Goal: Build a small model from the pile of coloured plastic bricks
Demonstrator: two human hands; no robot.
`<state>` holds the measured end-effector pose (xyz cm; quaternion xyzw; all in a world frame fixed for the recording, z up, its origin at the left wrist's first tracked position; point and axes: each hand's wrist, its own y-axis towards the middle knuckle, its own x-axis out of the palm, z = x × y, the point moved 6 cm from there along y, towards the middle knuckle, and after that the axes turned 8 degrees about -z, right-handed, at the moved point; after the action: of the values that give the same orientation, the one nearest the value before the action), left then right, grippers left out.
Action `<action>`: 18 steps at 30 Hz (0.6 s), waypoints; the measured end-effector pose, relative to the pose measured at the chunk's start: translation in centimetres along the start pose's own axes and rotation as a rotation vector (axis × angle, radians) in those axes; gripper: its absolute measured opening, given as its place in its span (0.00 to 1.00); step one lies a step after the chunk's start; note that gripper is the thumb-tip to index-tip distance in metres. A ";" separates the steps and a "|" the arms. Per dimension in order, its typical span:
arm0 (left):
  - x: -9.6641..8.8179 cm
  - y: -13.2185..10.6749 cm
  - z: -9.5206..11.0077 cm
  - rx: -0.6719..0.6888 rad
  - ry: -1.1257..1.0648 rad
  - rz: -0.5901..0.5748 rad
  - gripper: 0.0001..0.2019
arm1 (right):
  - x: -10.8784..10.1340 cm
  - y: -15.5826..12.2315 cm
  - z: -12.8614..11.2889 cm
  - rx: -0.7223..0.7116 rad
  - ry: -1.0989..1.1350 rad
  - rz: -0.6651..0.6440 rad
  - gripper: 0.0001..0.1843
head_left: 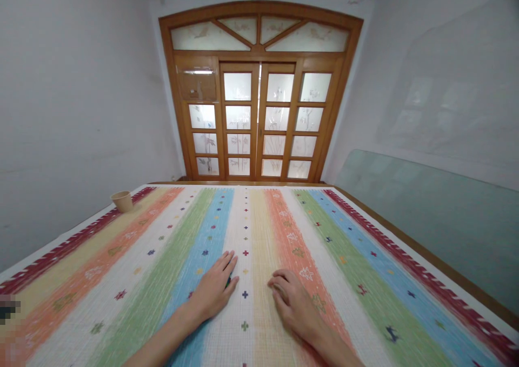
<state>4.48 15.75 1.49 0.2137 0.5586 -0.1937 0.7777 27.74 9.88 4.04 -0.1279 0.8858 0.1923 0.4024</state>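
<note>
Cup upright on tablecloth, contents unclear

Striped cover: cloth by its look, matt, its print brushed and woven in appearance.
Worktop: exposed edge of smooth wood, dull in finish.
Cup: seemingly paper, matt, smooth-sided.
Door frame: varnished wood bearing a soft gloss.
Panes: frosted glass, translucent, with etched-looking designs.
Side panel: smooth, faintly shiny; glass or plastic, unclear.

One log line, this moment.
left hand: over cloth, dark-green item by thumb | right hand: curled, contents unclear | cup: far left on cloth
</note>
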 end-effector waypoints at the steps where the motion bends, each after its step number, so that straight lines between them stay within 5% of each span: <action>1: 0.1 0.3 0.6 0.014 -0.007 -0.003 0.27 | 0.0 0.0 0.1 -0.001 -0.003 0.006 0.15; 18: 1.6 5.0 7.7 0.177 -0.015 -0.009 0.22 | -0.3 0.1 0.5 0.004 -0.017 0.050 0.14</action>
<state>13.69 15.58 2.71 0.2778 0.5345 -0.2474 0.7589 28.16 10.20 3.99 -0.1034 0.8857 0.2013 0.4054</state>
